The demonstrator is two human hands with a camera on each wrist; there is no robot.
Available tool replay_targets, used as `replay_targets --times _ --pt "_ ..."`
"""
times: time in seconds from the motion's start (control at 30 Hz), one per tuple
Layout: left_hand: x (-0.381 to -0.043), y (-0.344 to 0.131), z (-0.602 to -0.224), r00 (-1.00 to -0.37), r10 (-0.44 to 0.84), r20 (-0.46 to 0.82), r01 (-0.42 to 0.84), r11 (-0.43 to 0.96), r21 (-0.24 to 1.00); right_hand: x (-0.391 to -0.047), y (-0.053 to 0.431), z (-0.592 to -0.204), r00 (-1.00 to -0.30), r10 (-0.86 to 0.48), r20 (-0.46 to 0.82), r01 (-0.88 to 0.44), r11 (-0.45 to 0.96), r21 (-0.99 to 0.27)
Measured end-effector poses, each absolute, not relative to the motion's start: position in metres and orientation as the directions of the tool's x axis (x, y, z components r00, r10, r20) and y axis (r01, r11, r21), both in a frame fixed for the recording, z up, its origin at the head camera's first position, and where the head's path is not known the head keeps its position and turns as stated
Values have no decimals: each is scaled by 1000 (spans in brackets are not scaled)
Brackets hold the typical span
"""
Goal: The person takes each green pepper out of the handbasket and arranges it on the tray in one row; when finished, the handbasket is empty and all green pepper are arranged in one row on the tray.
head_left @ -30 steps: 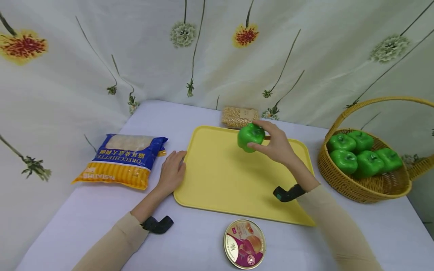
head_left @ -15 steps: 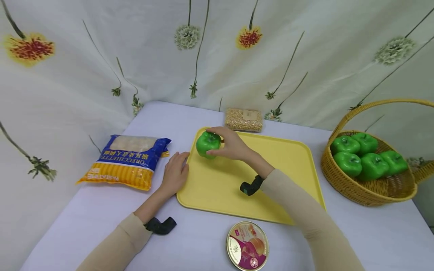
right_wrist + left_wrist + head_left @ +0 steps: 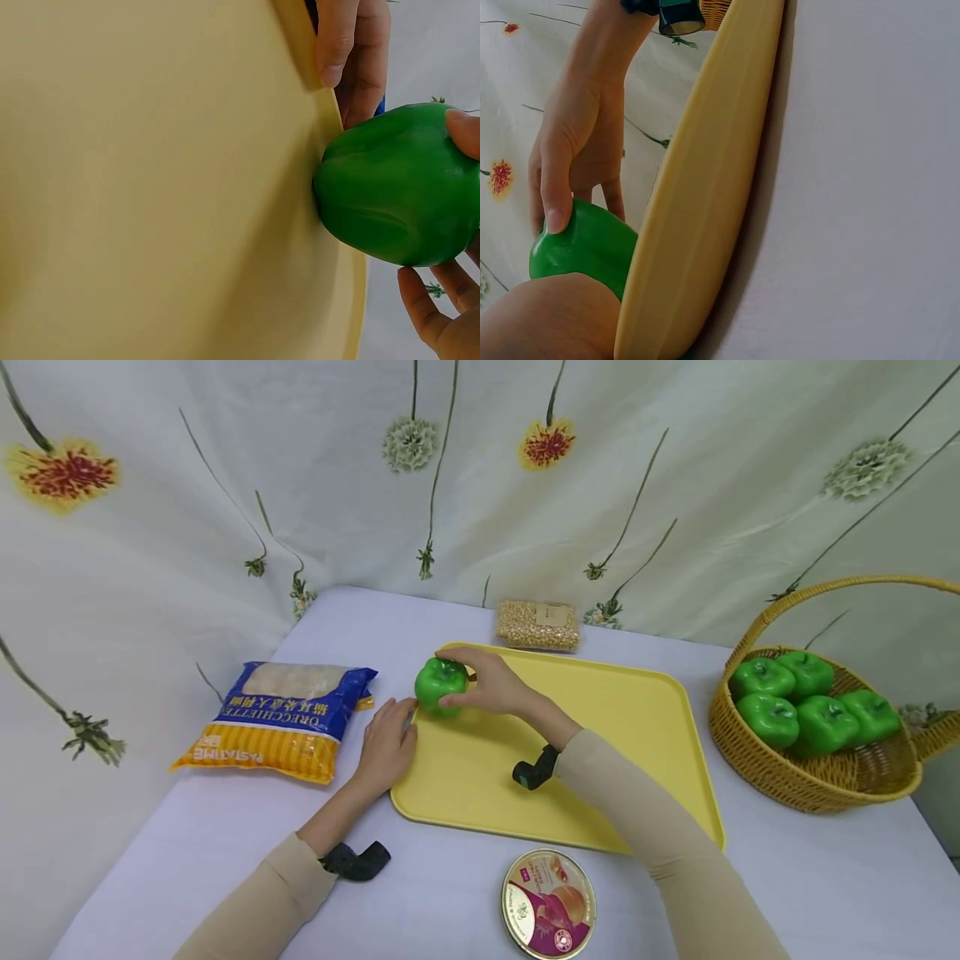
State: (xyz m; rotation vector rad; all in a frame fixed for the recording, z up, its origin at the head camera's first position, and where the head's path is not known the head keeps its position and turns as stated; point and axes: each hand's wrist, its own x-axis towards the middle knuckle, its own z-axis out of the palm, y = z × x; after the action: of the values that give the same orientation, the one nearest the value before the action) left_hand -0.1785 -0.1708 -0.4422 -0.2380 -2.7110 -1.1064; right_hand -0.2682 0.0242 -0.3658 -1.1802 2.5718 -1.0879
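A green bell pepper [image 3: 439,685] is held between the thumb and fingers of my right hand [image 3: 491,687], at the far left corner of a yellow tray [image 3: 600,727]. In the right wrist view the pepper [image 3: 401,184] sits right at the tray's rim [image 3: 358,315]; whether it touches is hard to tell. My left hand [image 3: 386,745] grips the tray's left edge, thumb over the rim and fingers outside it. From the left wrist, the pepper [image 3: 592,241] appears behind the tray's side wall [image 3: 697,195], partly hidden by my left hand [image 3: 551,319].
A wicker basket [image 3: 765,777] with several green bell peppers [image 3: 823,725] stands at the right. An orecchiette pasta bag [image 3: 273,722] lies left of the tray. Behind the tray is a pack of pale grains [image 3: 537,625]; a round tin [image 3: 549,903] sits in front.
My right hand has carried the pepper leftward across the tray to its far left corner, lowering it slightly over the last half second. My left hand has stayed at the tray's edge.
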Motion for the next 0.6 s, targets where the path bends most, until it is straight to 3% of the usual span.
replay_targets --times 0.6 --pt "-180 -171 -445 -961 73 266 237 711 662 -262 27 -367 -693 -710 124 -588 457 -668"
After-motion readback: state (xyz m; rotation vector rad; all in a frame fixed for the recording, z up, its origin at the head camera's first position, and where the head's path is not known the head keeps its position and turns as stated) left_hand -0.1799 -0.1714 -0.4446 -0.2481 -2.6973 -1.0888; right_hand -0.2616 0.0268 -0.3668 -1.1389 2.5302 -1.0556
